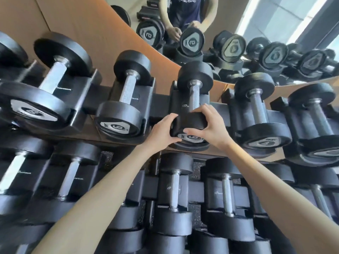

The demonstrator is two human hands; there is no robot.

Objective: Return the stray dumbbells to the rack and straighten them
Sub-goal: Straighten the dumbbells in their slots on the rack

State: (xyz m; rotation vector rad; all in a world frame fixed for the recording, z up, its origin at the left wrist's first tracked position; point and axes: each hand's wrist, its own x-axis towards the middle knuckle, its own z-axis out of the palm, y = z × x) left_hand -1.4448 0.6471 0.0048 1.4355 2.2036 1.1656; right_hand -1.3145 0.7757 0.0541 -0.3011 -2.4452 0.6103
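**Both hands on the near head of a racked dumbbell: hazards of the final adjustment**

The dumbbell [194, 92] lies in its cradle [180, 102] on the upper tier of the rack [160, 101], with its far head toward the mirror and its near head at the front lip. The left hand [161, 130] curls round the near head from the left. The right hand [212, 125] wraps it from the right, thumb across the labelled face. Neither hand holds anything else.

Likely risks, judged from this position:
- Fingertips sit low beside the head, close to the cradle lip. If the weight settles or rolls, they could be pinched there.
- The grip is on a smooth round head, not the handle. A pull toward the near side could slip the head over the lip and onto the lower dumbbell [174, 187].
- A turn to the right could knock the neighbouring dumbbell [258, 110] just beside it.
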